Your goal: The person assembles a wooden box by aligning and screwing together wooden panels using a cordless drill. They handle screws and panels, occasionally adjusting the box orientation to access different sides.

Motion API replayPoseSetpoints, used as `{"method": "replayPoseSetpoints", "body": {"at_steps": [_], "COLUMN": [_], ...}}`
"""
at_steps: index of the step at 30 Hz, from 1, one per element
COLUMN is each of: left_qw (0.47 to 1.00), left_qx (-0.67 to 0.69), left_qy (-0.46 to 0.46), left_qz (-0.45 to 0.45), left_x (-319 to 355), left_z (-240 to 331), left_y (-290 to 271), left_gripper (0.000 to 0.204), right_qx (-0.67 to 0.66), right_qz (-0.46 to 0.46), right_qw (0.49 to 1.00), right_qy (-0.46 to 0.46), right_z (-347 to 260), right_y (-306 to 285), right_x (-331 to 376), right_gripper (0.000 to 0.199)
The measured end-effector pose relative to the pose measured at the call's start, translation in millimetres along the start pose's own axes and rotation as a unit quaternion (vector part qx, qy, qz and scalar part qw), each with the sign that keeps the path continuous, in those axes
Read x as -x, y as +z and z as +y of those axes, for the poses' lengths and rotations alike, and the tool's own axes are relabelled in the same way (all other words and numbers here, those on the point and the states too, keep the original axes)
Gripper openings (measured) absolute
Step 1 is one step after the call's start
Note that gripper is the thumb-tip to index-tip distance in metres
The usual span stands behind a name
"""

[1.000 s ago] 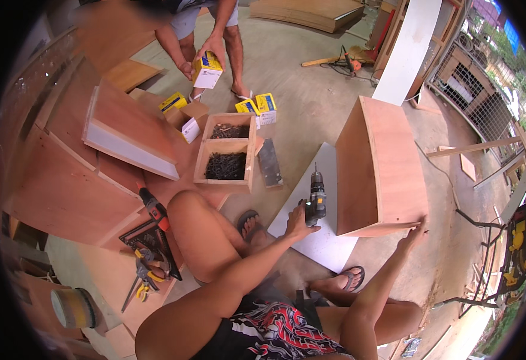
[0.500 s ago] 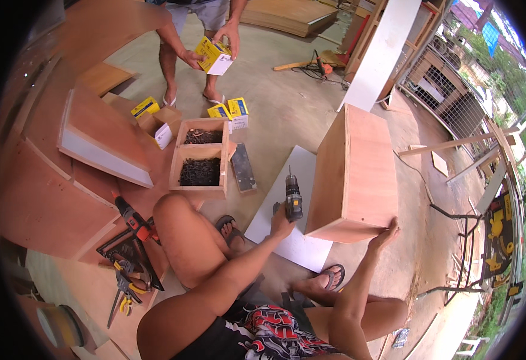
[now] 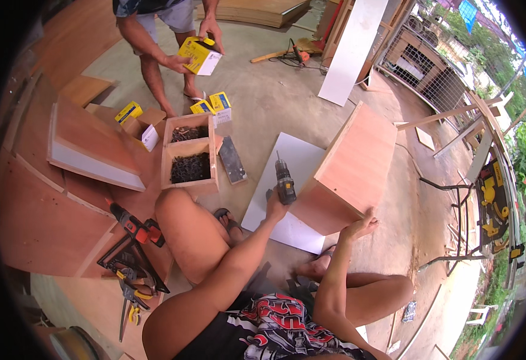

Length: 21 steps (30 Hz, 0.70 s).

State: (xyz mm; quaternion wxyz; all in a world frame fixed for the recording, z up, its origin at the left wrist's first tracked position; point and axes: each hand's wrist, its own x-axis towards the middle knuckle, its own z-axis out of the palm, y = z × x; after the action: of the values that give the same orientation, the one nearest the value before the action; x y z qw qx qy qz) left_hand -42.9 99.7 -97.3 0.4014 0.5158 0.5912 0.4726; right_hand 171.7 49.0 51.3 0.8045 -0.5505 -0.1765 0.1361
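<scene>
My left hand (image 3: 277,207) is wrapped round the grip of a black cordless drill (image 3: 285,187), its bit pointing away from me. At the near right corner of a plywood box (image 3: 359,162), my right hand (image 3: 360,227) has its fingers curled against the edge. Tilted and turned at an angle, the box stands partly over a white panel (image 3: 269,162) on the floor. Left of the panel is a two-compartment wooden tray (image 3: 217,174) of dark screws. A dark flat strip (image 3: 233,160) lies beside the tray.
Across from me, another person's hands hold a yellow-and-white carton (image 3: 200,57). More small cartons (image 3: 220,108) stand near their feet. By my left knee lie a red-and-black drill (image 3: 134,223) and clamps (image 3: 132,291). A metal-legged stand (image 3: 464,210) is at the right.
The plywood box has turned and tilted, and my right hand has gone from lying along its side to curled fingers at its corner. The drill stays in my left hand. My view has shifted slightly.
</scene>
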Motion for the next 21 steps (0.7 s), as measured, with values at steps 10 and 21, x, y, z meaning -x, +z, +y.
{"method": "replayPoseSetpoints", "body": {"at_steps": [10, 21], "left_qw": [0.999, 0.981], "left_qx": [-0.022, -0.035], "left_qy": [-0.046, -0.051], "left_qz": [-0.001, 0.183], "left_x": [8, -27], "left_z": [20, -8], "left_y": [-18, -27], "left_gripper": [0.061, 0.039], "right_qx": [0.061, 0.11], "right_qz": [-0.011, -0.049], "right_qw": [0.998, 0.992], "right_qy": [-0.006, 0.028], "right_z": [-9, 1], "right_y": [-2, -7], "right_x": [24, 18], "right_gripper": [0.054, 0.05]}}
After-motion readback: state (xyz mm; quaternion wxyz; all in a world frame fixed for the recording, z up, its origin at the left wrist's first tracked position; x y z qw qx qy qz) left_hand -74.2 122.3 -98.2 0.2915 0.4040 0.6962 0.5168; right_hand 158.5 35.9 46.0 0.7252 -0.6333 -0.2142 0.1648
